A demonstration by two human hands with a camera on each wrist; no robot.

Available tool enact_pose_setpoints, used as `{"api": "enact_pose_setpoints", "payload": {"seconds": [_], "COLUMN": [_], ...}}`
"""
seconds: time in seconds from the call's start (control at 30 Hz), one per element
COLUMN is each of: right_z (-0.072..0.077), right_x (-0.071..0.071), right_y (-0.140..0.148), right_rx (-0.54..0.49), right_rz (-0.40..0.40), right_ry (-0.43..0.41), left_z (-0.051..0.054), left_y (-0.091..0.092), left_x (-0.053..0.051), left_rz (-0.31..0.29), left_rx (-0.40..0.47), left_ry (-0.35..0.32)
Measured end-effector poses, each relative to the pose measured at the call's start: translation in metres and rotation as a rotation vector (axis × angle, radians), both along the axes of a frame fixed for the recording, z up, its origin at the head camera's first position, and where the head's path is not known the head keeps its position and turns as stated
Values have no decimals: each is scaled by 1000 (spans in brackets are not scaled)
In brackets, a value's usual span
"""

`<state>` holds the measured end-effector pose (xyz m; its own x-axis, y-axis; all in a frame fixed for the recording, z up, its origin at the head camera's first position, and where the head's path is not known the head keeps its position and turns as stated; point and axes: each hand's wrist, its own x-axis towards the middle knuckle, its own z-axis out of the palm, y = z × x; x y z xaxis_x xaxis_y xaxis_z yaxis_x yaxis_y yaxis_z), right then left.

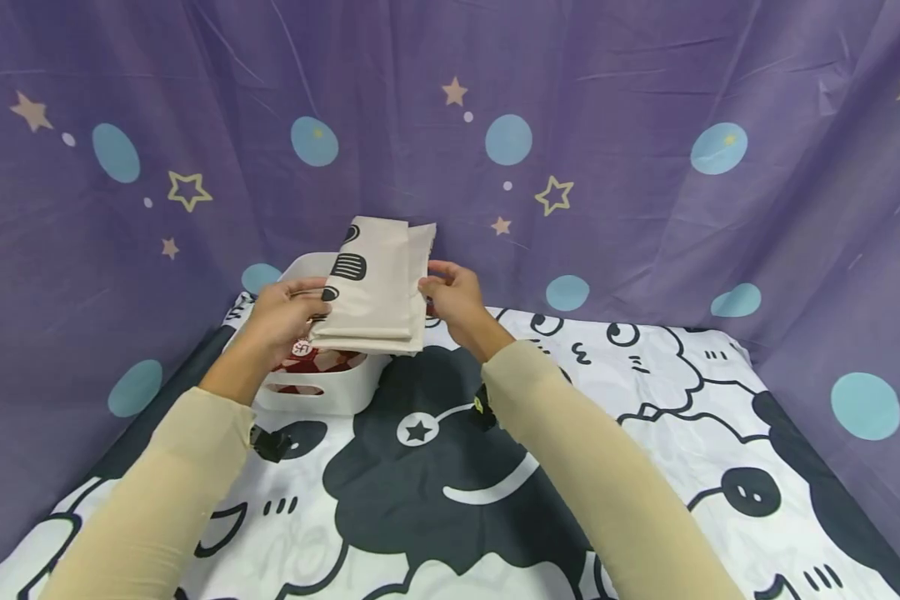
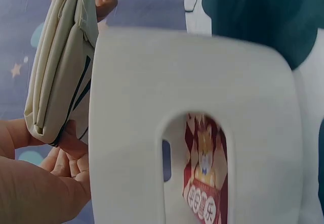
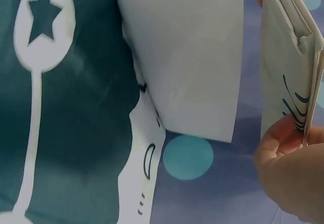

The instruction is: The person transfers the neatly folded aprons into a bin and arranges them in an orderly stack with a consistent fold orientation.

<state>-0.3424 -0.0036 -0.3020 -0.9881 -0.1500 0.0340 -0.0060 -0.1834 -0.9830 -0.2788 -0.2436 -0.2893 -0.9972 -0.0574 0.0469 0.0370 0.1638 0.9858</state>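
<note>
A folded cream cloth (image 1: 375, 283) with black printed shapes is held up between both hands, several layers thick. My left hand (image 1: 281, 321) pinches its left edge between thumb and fingers. At the opposite edge my right hand (image 1: 457, 298) grips it the same way, as the right wrist view also shows. Directly beneath the cloth stands a white plastic basket (image 1: 322, 398). Through a slot in the basket wall (image 2: 131, 97) a red and white patterned package (image 2: 205, 183) shows inside; the cloth hides most of the basket's opening in the head view.
A black and white cartoon-print sheet (image 1: 450, 508) covers the surface under the basket. Behind it hangs a purple curtain (image 1: 615, 167) with stars and blue dots, close to the basket's back.
</note>
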Motion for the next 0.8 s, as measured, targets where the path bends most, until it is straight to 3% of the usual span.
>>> {"api": "enact_pose_setpoints", "payload": {"seconds": [0.3,0.57,0.8], "right_z": [-3,-15,-23], "right_x": [6,12,13], "right_y": [-20,-35,-45], "right_rx": [-99,-123,-159], "right_rz": [90,140,159], "right_ry": [-18,26,49], "left_z": [-2,-9,-10], "left_y": [-24,-42,-52], "left_x": [1,1,1], "left_rz": [6,9,4], "left_rx": [18,35,-16], "left_ry": [21,2,-25]}}
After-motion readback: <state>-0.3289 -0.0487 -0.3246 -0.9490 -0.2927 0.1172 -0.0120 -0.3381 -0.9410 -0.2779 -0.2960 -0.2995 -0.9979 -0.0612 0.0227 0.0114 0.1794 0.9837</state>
